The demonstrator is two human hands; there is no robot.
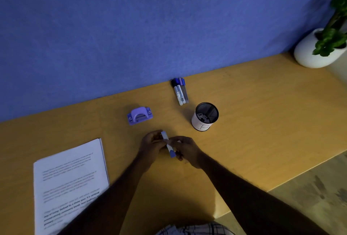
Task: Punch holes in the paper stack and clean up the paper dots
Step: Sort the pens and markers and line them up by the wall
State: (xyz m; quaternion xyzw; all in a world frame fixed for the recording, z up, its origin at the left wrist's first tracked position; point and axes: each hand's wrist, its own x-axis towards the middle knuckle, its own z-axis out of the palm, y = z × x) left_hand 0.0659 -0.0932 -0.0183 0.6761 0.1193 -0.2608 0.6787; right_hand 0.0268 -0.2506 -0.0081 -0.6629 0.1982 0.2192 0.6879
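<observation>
A purple hole punch (139, 115) sits on the wooden desk (253, 118), just beyond my hands. The stack of printed paper (69, 184) lies at the near left, partly under my left forearm. My left hand (152, 145) and my right hand (185, 149) meet at the desk's middle, both gripping a small white and blue strip-shaped object (168, 145) between them; it looks like a tray or marker, I cannot tell which. No loose paper dots are visible on the desk.
A black mesh pen cup (205, 117) with a white label stands right of the punch. Several markers (180, 91) lie against the blue partition wall (131, 28). A potted plant (319, 47) stands at the far right corner. The desk edge runs diagonally at right.
</observation>
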